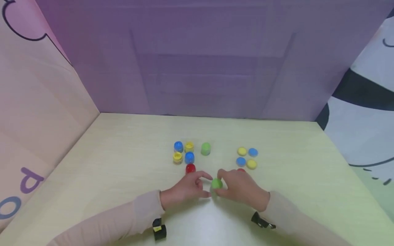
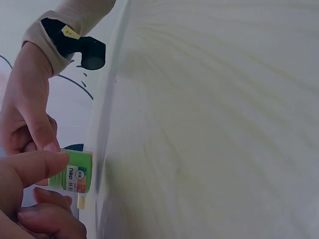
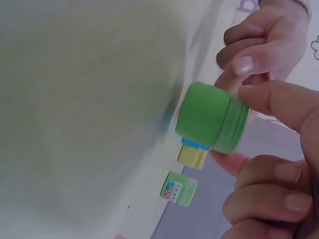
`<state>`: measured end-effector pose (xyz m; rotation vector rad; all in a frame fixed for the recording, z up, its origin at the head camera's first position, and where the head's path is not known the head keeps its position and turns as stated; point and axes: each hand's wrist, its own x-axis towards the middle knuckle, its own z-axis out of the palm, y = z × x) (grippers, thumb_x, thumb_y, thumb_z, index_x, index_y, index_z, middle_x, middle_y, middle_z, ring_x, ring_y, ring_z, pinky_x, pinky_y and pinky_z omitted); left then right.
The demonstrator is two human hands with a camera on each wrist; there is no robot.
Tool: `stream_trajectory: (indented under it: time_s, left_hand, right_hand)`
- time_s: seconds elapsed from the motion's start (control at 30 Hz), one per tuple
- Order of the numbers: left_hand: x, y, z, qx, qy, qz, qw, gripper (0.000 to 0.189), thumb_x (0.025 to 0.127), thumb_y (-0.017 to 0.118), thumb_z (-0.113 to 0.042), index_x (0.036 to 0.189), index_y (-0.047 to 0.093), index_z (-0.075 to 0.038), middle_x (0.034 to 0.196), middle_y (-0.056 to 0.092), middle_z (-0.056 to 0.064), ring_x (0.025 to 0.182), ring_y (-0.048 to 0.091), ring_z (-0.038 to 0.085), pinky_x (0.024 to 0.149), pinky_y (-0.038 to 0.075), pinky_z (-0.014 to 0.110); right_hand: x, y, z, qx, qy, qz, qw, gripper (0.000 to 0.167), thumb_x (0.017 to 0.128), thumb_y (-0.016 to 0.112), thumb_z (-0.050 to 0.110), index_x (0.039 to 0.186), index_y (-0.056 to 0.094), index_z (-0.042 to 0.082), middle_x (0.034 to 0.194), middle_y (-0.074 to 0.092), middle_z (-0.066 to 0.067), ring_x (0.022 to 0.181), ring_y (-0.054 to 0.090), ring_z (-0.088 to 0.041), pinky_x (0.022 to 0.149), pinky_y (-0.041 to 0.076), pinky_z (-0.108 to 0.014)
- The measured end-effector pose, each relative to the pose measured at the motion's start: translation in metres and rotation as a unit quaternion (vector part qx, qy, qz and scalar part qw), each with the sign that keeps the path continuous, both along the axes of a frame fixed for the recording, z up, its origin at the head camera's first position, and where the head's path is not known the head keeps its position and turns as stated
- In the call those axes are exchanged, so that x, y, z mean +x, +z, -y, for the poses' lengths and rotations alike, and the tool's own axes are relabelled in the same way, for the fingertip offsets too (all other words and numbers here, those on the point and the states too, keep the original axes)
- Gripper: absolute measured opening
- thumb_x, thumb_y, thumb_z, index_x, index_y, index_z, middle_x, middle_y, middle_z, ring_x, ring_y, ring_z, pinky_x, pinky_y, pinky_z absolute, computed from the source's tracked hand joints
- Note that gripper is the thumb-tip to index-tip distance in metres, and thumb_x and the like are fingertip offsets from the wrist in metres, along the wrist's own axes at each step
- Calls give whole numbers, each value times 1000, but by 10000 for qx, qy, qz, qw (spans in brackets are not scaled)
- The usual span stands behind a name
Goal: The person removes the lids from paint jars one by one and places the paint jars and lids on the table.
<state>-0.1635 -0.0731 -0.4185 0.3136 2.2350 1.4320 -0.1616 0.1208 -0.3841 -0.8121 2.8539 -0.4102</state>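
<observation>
A small green jar [image 1: 217, 183] stands on the table between the two hands, its ribbed top end showing in the right wrist view. My right hand [image 1: 241, 186] pinches this end between thumb and index finger, the other fingers curled. My left hand [image 1: 186, 188] is on the jar's left side, thumb and index spread apart with their tips right at its edge. In the left wrist view a white label shows on the green jar [image 2: 77, 172]. Just beyond the left hand is a red jar [image 1: 190, 168], partly hidden by it.
Behind the left hand stand blue jars [image 1: 189, 157] and yellow jars [image 1: 177, 158], with another green jar [image 1: 206, 148] beside them. Yellow lids [image 1: 251, 164] and blue lids [image 1: 241, 161] lie at the right. A red lid [image 1: 241, 169] shows behind the right hand. Panels [image 1: 200, 68] enclose the table.
</observation>
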Motion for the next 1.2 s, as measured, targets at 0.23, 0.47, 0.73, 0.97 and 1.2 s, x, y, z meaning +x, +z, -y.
stream_trajectory:
  time_s: [0.23,0.47,0.73,0.97,1.2]
  left_hand:
    - [2,-4,-6,63,-438,207,9988,44,76,76,-12,116,63,-21,66,52,0,60,46,13,55,37,22]
    - [2,-3,-13,152,-623,190,9978,38,76,75,-9,112,65,-17,67,50,-1,62,44,13,58,36,22]
    - [1,-5,-19,110,-641,-96,9978,38,72,76,-2,108,67,-12,64,51,-2,59,44,10,56,36,19]
    - [2,-8,-19,-18,-678,-155,9976,37,73,78,-8,107,67,-16,66,53,-2,60,46,10,56,38,20]
    - [-2,-10,-19,275,-776,368,9959,29,75,76,-5,101,67,-16,65,53,-1,58,45,12,53,36,21]
  right_hand:
    - [10,0,-2,-129,303,186,9993,27,81,70,32,94,58,12,56,41,10,49,35,-2,43,29,-17]
    - [9,1,-4,-198,465,187,9985,25,82,70,31,92,56,13,58,42,10,50,37,-2,45,31,-17]
    - [9,1,-9,-219,579,258,9978,26,81,72,32,89,54,15,60,44,10,52,38,-2,48,34,-17]
    - [9,0,-10,-83,616,251,9978,30,79,74,34,87,53,15,62,45,11,54,39,-2,49,35,-17]
    - [12,-1,-11,-86,576,223,9981,31,78,74,35,85,52,14,61,45,10,53,38,-1,48,35,-16]
